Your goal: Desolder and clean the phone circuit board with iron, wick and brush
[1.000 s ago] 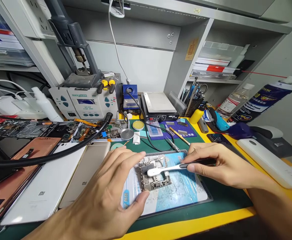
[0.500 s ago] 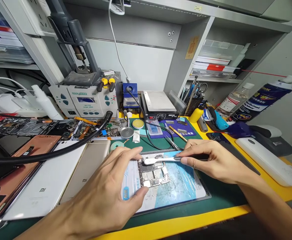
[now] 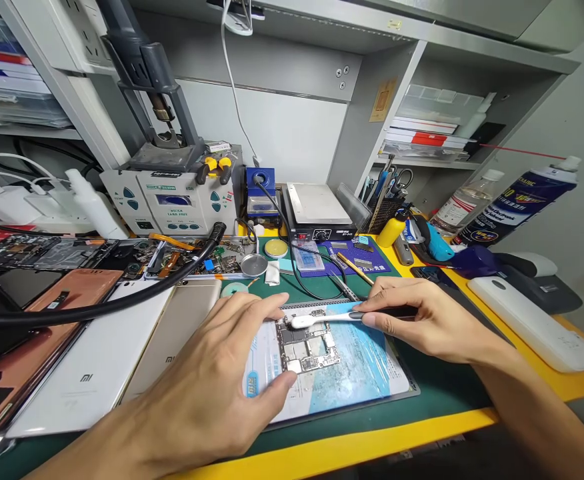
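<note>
A phone motherboard point(image 3: 305, 352) lies flat on a blue and white pad point(image 3: 352, 373). My left hand point(image 3: 227, 373) spans its left side, fingertips at the top left corner and thumb at the bottom left corner, holding it in place. A white toothbrush point(image 3: 329, 318) with a dark handle is pinched between the thumb and fingers of my right hand point(image 3: 417, 317). Its head rests over the upper left part of the board, bristles down and mostly hidden. The rest of the handle runs back under my right hand.
Phone back covers point(image 3: 92, 360) lie at left, crossed by a black hose point(image 3: 122, 300) from the hot-air station point(image 3: 172, 200). Behind the pad are tweezers point(image 3: 343, 287), a round tin point(image 3: 254, 265) and a heating plate point(image 3: 319, 203). A spray can point(image 3: 522, 200) stands at right.
The toothbrush head has shifted very slightly to the right over the board. My left hand keeps its place at the board's left side. The whole view has shifted a little.
</note>
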`<state>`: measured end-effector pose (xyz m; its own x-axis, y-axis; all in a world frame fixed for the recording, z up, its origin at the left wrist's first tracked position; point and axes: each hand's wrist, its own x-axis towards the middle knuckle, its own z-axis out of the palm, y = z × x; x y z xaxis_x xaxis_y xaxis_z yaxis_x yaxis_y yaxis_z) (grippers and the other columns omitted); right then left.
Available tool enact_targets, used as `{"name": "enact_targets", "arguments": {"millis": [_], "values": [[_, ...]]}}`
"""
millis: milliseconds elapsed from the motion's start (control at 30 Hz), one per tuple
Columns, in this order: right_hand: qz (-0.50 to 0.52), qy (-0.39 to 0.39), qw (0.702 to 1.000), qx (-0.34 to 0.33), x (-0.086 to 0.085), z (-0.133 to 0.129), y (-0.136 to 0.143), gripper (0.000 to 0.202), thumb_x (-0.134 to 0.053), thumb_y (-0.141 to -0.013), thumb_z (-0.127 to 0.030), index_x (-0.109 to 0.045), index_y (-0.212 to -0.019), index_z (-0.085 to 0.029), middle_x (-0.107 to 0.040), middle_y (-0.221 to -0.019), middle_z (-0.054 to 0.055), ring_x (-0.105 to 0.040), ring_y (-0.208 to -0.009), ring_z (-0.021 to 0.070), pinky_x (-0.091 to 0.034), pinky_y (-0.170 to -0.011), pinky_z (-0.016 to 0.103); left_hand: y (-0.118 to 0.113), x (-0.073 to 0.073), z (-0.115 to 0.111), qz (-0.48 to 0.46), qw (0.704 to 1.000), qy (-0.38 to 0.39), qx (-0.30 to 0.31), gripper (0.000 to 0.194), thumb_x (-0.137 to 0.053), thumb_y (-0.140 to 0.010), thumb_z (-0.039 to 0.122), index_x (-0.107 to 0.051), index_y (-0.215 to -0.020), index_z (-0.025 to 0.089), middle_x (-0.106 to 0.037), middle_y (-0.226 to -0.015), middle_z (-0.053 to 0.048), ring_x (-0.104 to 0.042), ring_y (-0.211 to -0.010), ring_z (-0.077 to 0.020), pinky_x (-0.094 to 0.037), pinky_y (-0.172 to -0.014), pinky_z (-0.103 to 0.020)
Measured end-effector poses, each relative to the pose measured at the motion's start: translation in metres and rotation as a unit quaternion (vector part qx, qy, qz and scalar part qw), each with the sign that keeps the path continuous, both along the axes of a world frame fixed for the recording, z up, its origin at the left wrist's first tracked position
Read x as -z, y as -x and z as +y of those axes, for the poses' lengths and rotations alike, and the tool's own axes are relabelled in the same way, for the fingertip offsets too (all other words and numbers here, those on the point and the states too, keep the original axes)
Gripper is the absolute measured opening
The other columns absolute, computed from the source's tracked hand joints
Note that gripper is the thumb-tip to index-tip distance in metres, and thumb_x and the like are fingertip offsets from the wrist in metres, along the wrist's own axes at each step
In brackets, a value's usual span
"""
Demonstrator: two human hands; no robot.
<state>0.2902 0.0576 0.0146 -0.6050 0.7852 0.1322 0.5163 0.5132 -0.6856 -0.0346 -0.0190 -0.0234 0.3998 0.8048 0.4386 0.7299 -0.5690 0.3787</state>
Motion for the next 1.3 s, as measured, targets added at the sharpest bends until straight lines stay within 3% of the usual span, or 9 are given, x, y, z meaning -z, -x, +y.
{"name": "enact_targets", "arguments": {"millis": [500, 733, 1300], "values": [[-0.010, 0.021, 0.999, -0.023, -0.0012, -0.0015, -0.0036, 0.024, -0.077, -0.102, -0.039, -0.091, -0.101, -0.020, -0.073, -0.081, 0.006, -0.065, -0.070, 0.0173, -0.050, -0.061, 0.030, -0.0001, -0.0023, 0.0009, 0.004, 1.000, 0.001, 0.010, 0.062, -0.068, -0.096, 0.036, -0.044, -0.153, 0.027, -0.072, -0.129, -0.007, -0.068, -0.124, -0.0291, -0.061, -0.104, -0.046], [-0.009, -0.012, 1.000, -0.006, 0.0003, -0.0008, -0.0009, 0.025, -0.075, -0.103, -0.038, -0.090, -0.105, -0.017, -0.078, -0.086, 0.007, -0.069, -0.076, 0.0185, -0.054, -0.069, 0.032, 0.0002, -0.0029, 0.0019, 0.006, 1.000, -0.005, 0.012, 0.061, -0.068, -0.096, 0.036, -0.045, -0.152, 0.027, -0.072, -0.128, -0.006, -0.068, -0.124, -0.0286, -0.061, -0.103, -0.044], [-0.009, -0.010, 0.999, -0.048, 0.0007, 0.0000, -0.0053, 0.023, -0.076, -0.104, -0.035, -0.090, -0.107, -0.017, -0.074, -0.083, 0.005, -0.065, -0.071, 0.0156, -0.050, -0.063, 0.028, 0.0012, -0.0016, 0.0012, 0.016, 1.000, -0.018, 0.011, 0.058, -0.066, -0.099, 0.038, -0.046, -0.151, 0.025, -0.071, -0.127, -0.006, -0.066, -0.125, -0.0274, -0.057, -0.105, -0.042]]}}
